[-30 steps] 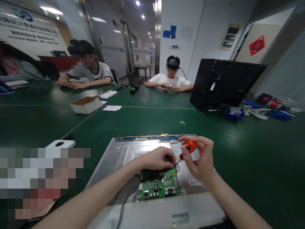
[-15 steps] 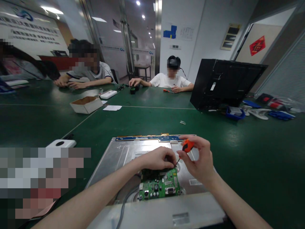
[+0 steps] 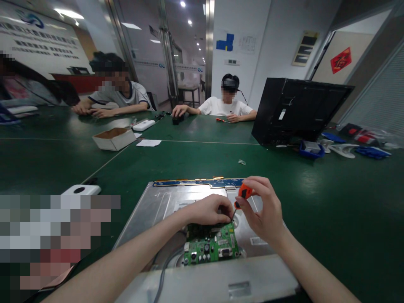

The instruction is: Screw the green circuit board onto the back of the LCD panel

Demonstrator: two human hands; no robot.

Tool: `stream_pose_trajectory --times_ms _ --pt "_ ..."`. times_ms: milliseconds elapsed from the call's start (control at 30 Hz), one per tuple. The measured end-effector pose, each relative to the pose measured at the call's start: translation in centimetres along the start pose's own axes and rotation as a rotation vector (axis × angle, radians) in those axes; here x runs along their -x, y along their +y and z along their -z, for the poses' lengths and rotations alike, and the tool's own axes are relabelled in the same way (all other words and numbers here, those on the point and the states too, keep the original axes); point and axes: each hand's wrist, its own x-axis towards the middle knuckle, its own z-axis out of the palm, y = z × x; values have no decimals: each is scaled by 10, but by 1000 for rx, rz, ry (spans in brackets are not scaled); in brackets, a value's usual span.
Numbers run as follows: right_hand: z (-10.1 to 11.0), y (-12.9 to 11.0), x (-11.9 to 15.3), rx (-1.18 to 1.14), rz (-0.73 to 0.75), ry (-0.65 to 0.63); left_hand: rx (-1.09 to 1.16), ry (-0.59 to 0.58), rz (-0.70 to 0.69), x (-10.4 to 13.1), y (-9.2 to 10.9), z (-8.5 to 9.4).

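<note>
A silver metal monitor back panel (image 3: 158, 208) lies flat on the green table in front of me, with a green circuit board (image 3: 212, 245) on it and a blue strip board (image 3: 195, 183) along its far edge. My right hand (image 3: 263, 210) grips a small orange-handled screwdriver (image 3: 243, 193), its tip pointing down at the circuit board's upper right corner. My left hand (image 3: 208, 209) rests on the board's top edge, fingers curled beside the screwdriver tip; whether they pinch anything is hidden.
A black monitor housing (image 3: 293, 111) stands at the right rear. An open cardboard box (image 3: 114, 139), a white device (image 3: 81, 190), paper (image 3: 148, 143) and blue items (image 3: 311, 148) lie on the table (image 3: 331, 202). Two people sit at the far side.
My right hand has turned the screwdriver handle and shifted it slightly left. The far person's hand has reached to a small black object on the table.
</note>
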Motion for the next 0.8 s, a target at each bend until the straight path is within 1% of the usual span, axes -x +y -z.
stream_pose_trajectory --times_ms 267,333,500,567,667,800 --pt "1 -3 -1 -11 6 -70 -2 -1 -4 1 -2 0" --pt "1 -3 1 -30 -3 -56 1 -8 -12 1 -3 0" --pt "-5 2 6 -132 -39 41 25 -34 -21 0 -3 1" --pt "-7 4 8 -166 -51 62 27 -31 -18 0 -2 1" --pt "-9 5 10 -186 -69 61 31 -27 -16 1 0 1" --pt "-4 2 8 -147 -61 15 21 -24 -15 0 0 1"
